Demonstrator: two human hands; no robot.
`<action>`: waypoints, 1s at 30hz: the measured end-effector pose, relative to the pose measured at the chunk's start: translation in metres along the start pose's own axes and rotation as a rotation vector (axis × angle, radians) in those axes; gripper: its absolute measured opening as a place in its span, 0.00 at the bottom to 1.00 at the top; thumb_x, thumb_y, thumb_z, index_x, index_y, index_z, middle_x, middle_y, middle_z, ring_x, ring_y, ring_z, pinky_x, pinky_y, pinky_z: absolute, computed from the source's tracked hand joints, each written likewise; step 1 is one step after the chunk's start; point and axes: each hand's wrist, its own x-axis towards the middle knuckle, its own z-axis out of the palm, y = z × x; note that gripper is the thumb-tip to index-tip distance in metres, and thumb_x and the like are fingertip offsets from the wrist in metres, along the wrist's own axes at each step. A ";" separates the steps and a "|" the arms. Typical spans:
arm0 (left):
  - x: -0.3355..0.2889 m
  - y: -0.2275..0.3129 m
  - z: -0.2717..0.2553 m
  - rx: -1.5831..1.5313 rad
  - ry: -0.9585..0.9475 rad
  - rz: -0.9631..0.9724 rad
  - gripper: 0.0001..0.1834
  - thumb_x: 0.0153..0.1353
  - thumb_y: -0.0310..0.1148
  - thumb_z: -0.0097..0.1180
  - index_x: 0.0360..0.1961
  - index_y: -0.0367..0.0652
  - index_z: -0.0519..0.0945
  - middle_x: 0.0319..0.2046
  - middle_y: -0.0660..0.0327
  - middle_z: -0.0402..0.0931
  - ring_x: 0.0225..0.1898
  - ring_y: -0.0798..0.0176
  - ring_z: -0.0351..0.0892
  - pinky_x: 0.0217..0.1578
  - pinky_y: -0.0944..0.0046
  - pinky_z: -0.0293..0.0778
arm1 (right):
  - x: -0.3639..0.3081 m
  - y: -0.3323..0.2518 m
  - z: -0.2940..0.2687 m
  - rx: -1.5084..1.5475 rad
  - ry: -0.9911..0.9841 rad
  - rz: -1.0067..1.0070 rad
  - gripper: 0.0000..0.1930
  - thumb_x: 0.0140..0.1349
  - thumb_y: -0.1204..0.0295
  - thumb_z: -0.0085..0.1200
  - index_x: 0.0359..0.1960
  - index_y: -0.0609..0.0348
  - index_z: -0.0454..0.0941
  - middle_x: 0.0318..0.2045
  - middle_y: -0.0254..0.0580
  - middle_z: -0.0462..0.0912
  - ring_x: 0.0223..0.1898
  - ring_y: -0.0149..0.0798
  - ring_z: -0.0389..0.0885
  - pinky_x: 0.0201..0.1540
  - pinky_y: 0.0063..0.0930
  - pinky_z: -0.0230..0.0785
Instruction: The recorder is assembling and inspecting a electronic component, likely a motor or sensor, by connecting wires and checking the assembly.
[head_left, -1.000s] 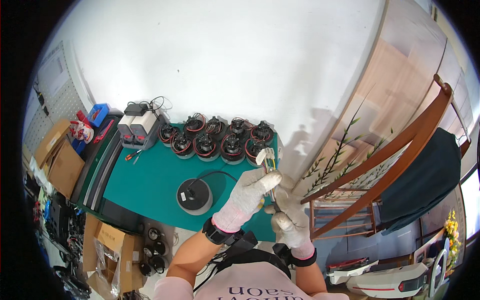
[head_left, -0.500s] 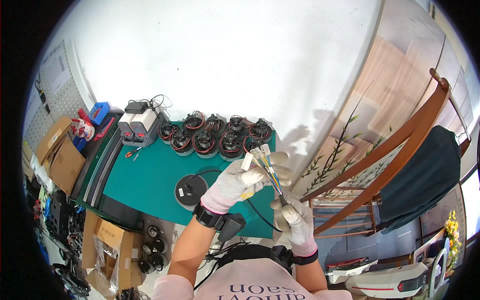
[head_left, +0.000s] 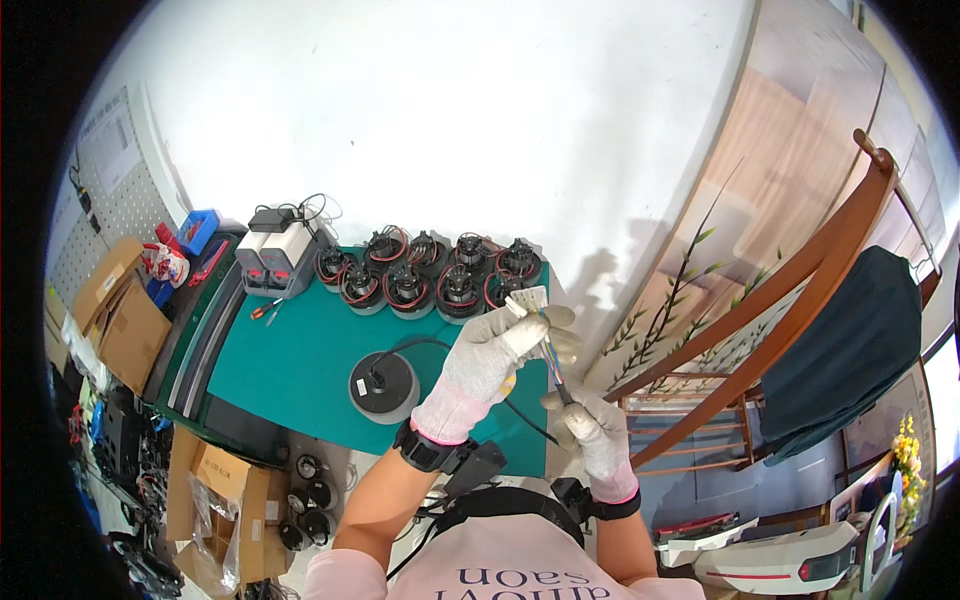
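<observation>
My left hand (head_left: 485,362), in a white work glove, is closed on the connector end of a cable. White plug connectors (head_left: 529,299) stick out above its fingertips. Thin coloured wires (head_left: 553,362) run down from there into a black cable sheath (head_left: 564,393). My gloved right hand (head_left: 597,437) pinches that sheath between thumb and fingers, lower and to the right. On the green table mat (head_left: 290,360) lies a round black motor-like disc (head_left: 384,385), its black cable leading toward my hands.
Several round black units with red wires (head_left: 408,288) stand in rows along the wall. At the far left are a grey-white twin-bay device (head_left: 276,258) and an orange-handled screwdriver (head_left: 265,309). A wooden rack (head_left: 775,330) rises to the right; an open carton (head_left: 222,475) sits lower left.
My left hand has shifted slightly right and closed around the connectors and upper wires, so fewer wires show. The right hand keeps its pinch on the sheath.
</observation>
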 end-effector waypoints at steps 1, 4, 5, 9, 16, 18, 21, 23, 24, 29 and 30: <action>0.000 -0.003 0.003 -0.014 0.007 0.043 0.17 0.59 0.34 0.53 0.44 0.31 0.72 0.35 0.52 0.77 0.35 0.57 0.79 0.38 0.61 0.76 | 0.000 0.001 -0.001 0.021 0.016 0.006 0.25 0.61 0.55 0.50 0.45 0.70 0.74 0.15 0.26 0.65 0.16 0.19 0.58 0.18 0.14 0.46; -0.001 -0.006 0.006 -0.021 0.019 0.110 0.17 0.59 0.34 0.52 0.45 0.34 0.71 0.35 0.53 0.76 0.37 0.58 0.79 0.40 0.60 0.76 | 0.000 0.006 -0.003 0.026 0.020 -0.012 0.26 0.61 0.54 0.50 0.45 0.70 0.74 0.15 0.26 0.65 0.16 0.19 0.58 0.19 0.15 0.47; -0.001 -0.006 0.005 -0.002 0.015 0.093 0.16 0.59 0.34 0.52 0.45 0.34 0.72 0.36 0.53 0.76 0.37 0.58 0.79 0.39 0.61 0.76 | 0.000 0.008 -0.005 0.009 0.020 -0.032 0.26 0.61 0.54 0.50 0.45 0.70 0.74 0.15 0.26 0.65 0.16 0.20 0.58 0.19 0.15 0.47; -0.003 -0.001 0.002 0.068 0.130 -0.148 0.15 0.59 0.34 0.52 0.44 0.36 0.72 0.35 0.55 0.74 0.36 0.61 0.78 0.37 0.61 0.76 | -0.002 0.011 -0.008 -0.023 -0.064 -0.002 0.25 0.62 0.54 0.49 0.45 0.70 0.74 0.16 0.27 0.66 0.17 0.20 0.59 0.19 0.15 0.50; 0.018 -0.007 -0.003 -0.196 0.125 0.089 0.15 0.60 0.34 0.51 0.45 0.36 0.69 0.33 0.56 0.73 0.35 0.59 0.77 0.36 0.59 0.76 | 0.000 0.024 -0.007 -0.038 -0.002 0.024 0.23 0.63 0.55 0.46 0.46 0.66 0.73 0.17 0.29 0.69 0.17 0.20 0.65 0.20 0.13 0.57; 0.024 -0.008 -0.008 -0.134 0.119 0.089 0.15 0.61 0.34 0.50 0.45 0.34 0.70 0.36 0.52 0.74 0.35 0.56 0.78 0.38 0.55 0.77 | -0.002 0.026 -0.008 -0.061 0.040 0.043 0.21 0.64 0.57 0.46 0.45 0.65 0.74 0.17 0.30 0.71 0.18 0.21 0.67 0.21 0.13 0.60; 0.026 -0.008 -0.013 -0.069 0.098 0.079 0.15 0.61 0.32 0.49 0.44 0.33 0.70 0.38 0.50 0.75 0.38 0.55 0.79 0.40 0.55 0.77 | -0.004 0.024 -0.008 -0.041 0.033 0.109 0.20 0.64 0.59 0.46 0.44 0.66 0.74 0.17 0.31 0.71 0.17 0.21 0.67 0.20 0.14 0.59; 0.027 -0.005 -0.013 -0.024 0.086 0.072 0.15 0.61 0.32 0.49 0.45 0.33 0.70 0.38 0.50 0.76 0.39 0.55 0.79 0.40 0.56 0.77 | -0.003 0.019 -0.008 -0.013 0.013 0.162 0.20 0.64 0.59 0.46 0.44 0.67 0.74 0.18 0.31 0.71 0.17 0.22 0.67 0.19 0.14 0.58; 0.026 -0.003 -0.014 0.008 0.089 0.064 0.15 0.61 0.32 0.49 0.46 0.32 0.70 0.37 0.50 0.76 0.39 0.55 0.79 0.40 0.56 0.77 | -0.002 0.016 -0.008 -0.002 0.010 0.197 0.20 0.64 0.59 0.46 0.43 0.67 0.74 0.18 0.32 0.72 0.17 0.22 0.67 0.19 0.15 0.58; 0.027 0.004 -0.008 0.101 0.064 0.106 0.17 0.62 0.33 0.48 0.48 0.31 0.71 0.39 0.49 0.76 0.40 0.56 0.78 0.41 0.58 0.76 | 0.003 0.004 -0.006 0.024 -0.015 0.188 0.20 0.64 0.59 0.47 0.44 0.67 0.73 0.18 0.33 0.71 0.16 0.23 0.65 0.18 0.15 0.55; 0.026 0.005 -0.007 0.107 0.039 0.102 0.18 0.62 0.34 0.48 0.48 0.31 0.71 0.39 0.49 0.76 0.40 0.56 0.78 0.42 0.58 0.75 | 0.004 0.003 -0.006 0.057 -0.010 0.170 0.20 0.64 0.59 0.48 0.44 0.67 0.73 0.18 0.33 0.71 0.16 0.23 0.65 0.18 0.15 0.55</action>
